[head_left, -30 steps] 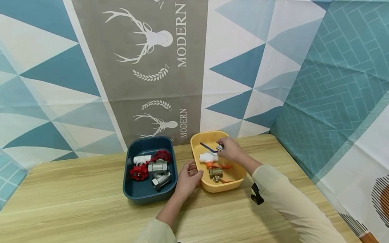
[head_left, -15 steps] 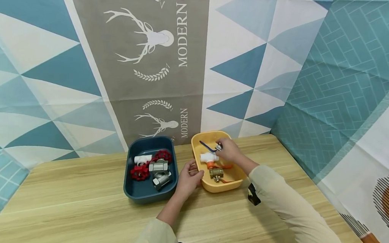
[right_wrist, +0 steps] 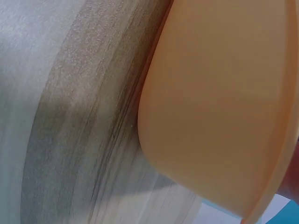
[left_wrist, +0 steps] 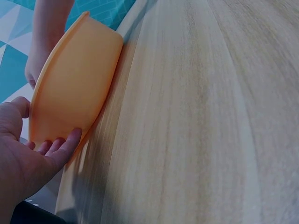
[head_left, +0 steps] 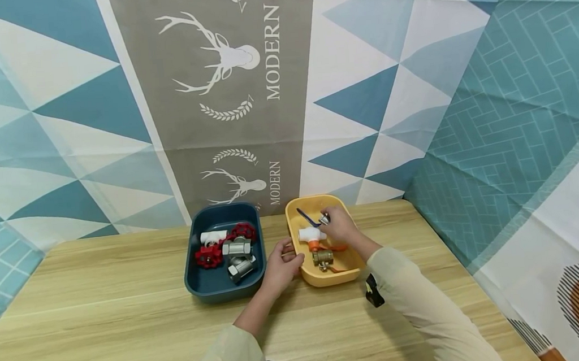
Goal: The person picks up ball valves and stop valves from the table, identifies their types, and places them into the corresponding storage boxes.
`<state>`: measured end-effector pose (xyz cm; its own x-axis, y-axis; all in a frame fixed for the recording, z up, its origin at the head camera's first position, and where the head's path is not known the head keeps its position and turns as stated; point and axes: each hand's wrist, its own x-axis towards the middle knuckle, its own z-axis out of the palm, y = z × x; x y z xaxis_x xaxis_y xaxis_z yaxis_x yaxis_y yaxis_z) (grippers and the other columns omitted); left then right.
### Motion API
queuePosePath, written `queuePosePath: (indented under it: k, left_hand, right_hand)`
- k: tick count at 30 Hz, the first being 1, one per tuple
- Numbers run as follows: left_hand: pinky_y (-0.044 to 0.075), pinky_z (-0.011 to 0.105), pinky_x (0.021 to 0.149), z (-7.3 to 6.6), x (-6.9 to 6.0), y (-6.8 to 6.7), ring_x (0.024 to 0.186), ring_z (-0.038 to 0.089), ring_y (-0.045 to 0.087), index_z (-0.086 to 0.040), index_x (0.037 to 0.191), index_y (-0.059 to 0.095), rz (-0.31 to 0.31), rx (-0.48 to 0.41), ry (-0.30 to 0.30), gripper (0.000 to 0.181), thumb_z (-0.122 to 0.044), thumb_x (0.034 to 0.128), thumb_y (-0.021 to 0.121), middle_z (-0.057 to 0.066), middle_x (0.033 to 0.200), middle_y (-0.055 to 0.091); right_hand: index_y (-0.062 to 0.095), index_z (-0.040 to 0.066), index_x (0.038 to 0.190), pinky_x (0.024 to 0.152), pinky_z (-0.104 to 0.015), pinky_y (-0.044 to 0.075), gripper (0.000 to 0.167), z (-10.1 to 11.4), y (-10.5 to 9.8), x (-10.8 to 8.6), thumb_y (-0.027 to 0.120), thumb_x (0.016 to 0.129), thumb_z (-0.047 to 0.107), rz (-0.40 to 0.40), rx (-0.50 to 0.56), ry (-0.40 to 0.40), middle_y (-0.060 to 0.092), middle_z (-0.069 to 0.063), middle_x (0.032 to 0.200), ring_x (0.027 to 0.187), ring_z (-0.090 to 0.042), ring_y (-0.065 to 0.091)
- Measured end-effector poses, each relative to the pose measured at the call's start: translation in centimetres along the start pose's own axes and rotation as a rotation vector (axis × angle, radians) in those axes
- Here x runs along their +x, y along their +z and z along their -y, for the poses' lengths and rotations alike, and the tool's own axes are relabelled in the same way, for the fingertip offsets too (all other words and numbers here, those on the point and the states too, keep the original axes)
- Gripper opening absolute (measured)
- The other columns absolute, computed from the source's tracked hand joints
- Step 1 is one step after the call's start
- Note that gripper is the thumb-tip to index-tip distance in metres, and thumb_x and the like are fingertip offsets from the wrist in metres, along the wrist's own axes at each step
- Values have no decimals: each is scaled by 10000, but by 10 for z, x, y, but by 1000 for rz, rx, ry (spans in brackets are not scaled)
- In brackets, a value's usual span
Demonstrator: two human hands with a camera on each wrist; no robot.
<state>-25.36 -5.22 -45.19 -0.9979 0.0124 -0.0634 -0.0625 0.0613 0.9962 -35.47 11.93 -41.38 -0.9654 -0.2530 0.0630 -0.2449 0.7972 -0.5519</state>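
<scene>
My right hand reaches into a yellow plastic bin and pinches a metal ball valve with a long blue lever. Fingers cover part of that valve. Below it in the bin lie a white plastic valve with an orange handle and a brass ball valve. My left hand holds the bin's left wall, its thumb at the rim. In the left wrist view, fingers of the left hand lie against the outer wall. The right wrist view shows mostly the bin's side; the right hand's work is hidden there.
A dark blue bin stands left of the yellow one. It contains red-handled valves, a white fitting and metal fittings. Both bins sit on a wooden table near a patterned cloth wall.
The right forearm has shifted slightly left, and the blue-levered valve has turned a little in the right hand. The left hand keeps its hold on the yellow bin.
</scene>
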Motion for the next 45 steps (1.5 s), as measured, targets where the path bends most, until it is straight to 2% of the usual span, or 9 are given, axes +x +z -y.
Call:
queuePosePath:
  k: [13,18,30,31,42,45]
  left_hand:
    - [575,357,746,2,1,0,1107,287,567,-42,1397,377,-4,4,9,556,-132,897,604,203,1281,497]
    - [575,353,751,2,1,0,1108,284,567,-50,1395,383,-3,4,7,544,-126,900,597,198,1280,498]
    - [574,377,763,1,2,0,1106,285,568,-43,1395,380,-3,8,6,543,-117,901,592,211,1287,497]
    - [571,391,774,-3,-1,-1,1109,293,566,-34,1396,376,1,6,4,545,-113,902,591,219,1290,492]
    - [576,346,739,3,3,0,1124,297,560,-41,1399,376,1,10,6,560,-128,894,602,220,1298,487]
    - [577,342,735,2,2,0,1118,293,563,-45,1397,382,-3,10,2,557,-128,892,604,216,1296,491]
  right_hand:
    - [518,-81,1259,865,-413,515,458,0,4,2,624,857,114,-59,9,-2,569,-239,1207,1039,-310,578]
    - [519,-71,1264,914,-425,501,460,-1,7,5,627,864,129,-76,11,19,561,-236,1226,1095,-325,561]
    - [495,-36,1306,934,-415,492,473,0,11,7,607,879,134,-86,6,74,534,-216,1266,1133,-316,534]
    - [492,-34,1309,927,-412,496,473,1,11,7,604,882,136,-83,6,77,532,-214,1269,1129,-313,536]
    - [486,-25,1315,972,-434,470,458,0,14,10,584,898,138,-89,10,104,532,-217,1259,1150,-332,523]
    - [504,-33,1295,947,-434,482,440,1,15,10,578,890,122,-98,6,103,547,-222,1231,1121,-336,535]
